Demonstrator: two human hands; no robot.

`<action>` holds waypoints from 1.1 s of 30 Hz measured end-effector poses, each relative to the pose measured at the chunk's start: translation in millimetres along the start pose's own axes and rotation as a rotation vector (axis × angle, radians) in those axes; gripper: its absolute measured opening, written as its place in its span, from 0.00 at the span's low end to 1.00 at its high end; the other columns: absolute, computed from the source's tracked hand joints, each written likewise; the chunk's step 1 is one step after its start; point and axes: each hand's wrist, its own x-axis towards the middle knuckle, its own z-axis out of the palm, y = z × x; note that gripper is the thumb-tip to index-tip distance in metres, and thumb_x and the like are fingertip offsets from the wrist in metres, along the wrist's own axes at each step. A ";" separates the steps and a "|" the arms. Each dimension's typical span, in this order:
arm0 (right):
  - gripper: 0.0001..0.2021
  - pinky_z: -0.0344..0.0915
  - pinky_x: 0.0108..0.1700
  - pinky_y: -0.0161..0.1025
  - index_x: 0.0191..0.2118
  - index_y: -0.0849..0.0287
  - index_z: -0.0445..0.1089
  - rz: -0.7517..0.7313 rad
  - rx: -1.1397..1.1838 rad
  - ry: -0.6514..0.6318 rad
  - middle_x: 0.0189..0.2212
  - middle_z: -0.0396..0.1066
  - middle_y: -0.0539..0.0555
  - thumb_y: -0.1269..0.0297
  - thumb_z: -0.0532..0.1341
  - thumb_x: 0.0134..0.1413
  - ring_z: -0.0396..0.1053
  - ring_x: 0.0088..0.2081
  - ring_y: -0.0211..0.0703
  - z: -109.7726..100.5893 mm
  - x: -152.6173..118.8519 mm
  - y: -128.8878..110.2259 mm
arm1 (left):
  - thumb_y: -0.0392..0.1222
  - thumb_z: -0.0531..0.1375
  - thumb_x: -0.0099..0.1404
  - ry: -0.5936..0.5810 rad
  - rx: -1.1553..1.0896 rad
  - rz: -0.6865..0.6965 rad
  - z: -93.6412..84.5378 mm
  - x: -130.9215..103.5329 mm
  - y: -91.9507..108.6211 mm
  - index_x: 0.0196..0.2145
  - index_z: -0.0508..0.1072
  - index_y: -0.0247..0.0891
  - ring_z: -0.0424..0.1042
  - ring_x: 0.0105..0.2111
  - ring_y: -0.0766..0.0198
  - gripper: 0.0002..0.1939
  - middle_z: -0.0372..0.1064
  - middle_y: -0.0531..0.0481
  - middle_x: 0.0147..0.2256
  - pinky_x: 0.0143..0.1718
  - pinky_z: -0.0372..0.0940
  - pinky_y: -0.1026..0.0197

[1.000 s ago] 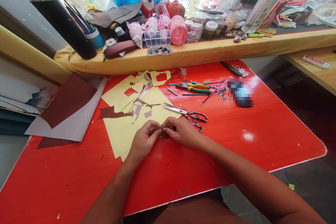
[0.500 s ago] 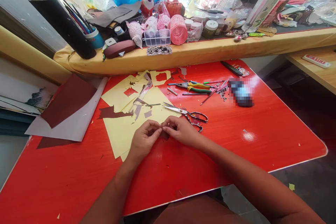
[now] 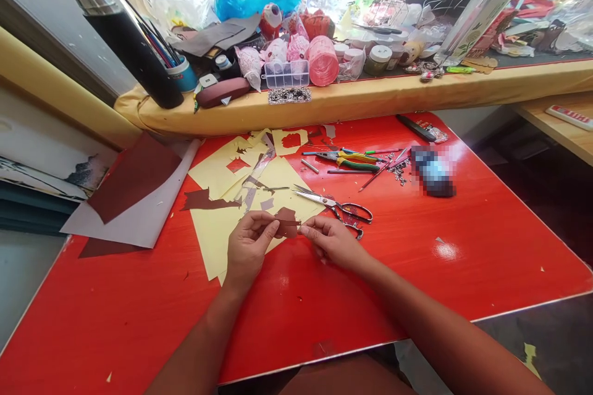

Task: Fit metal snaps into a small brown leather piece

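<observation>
Bridging the two hands in the head view, a dark brown strip (image 3: 291,222) runs roughly left to right across a broader brown cut piece (image 3: 288,231), its long axis pointing from one grip to the other. The piece lies just right of the left hand (image 3: 247,250), whose thumb and fingers pinch its left edge. The right hand (image 3: 337,244) is at the strip's right end, its grip narrow, fingertips drawn together; whether it pinches that end or merely touches it, I cannot tell. Both pieces are raised over the red surface (image 3: 491,259), near the right corner of the yellow sheets (image 3: 215,241), with the scissors (image 3: 328,202) just beyond. The broader piece is flat, matt and uneven in outline (leather or card, hard to say), showing above and below the strip.
</observation>
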 end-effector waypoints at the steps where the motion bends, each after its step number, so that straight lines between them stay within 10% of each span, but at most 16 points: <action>1: 0.23 0.53 0.19 0.33 0.40 0.57 0.70 0.011 0.031 -0.010 0.14 0.59 0.40 0.39 0.64 0.61 0.56 0.14 0.34 2.3 -0.6 1.2 | 0.46 0.72 0.64 0.010 0.003 0.009 -0.3 -0.6 0.0 0.38 0.76 0.39 0.81 0.30 0.62 0.12 0.80 0.52 0.30 0.36 0.78 0.61; 24: 0.21 0.52 0.18 0.34 0.39 0.58 0.71 -0.081 0.013 0.110 0.20 0.65 0.43 0.42 0.65 0.60 0.57 0.14 0.32 25.4 3.3 9.3 | 0.49 0.73 0.62 0.011 0.018 -0.041 1.4 -0.6 -0.2 0.40 0.75 0.39 0.81 0.31 0.61 0.16 0.80 0.52 0.31 0.38 0.78 0.59; 33: 0.21 0.55 0.18 0.35 0.44 0.58 0.73 -0.068 0.012 0.092 0.36 0.78 0.52 0.43 0.65 0.61 0.57 0.16 0.30 24.6 3.2 13.7 | 0.50 0.72 0.63 -0.010 0.037 -0.071 -2.3 2.4 -5.5 0.39 0.75 0.39 0.81 0.30 0.61 0.15 0.80 0.51 0.31 0.38 0.78 0.59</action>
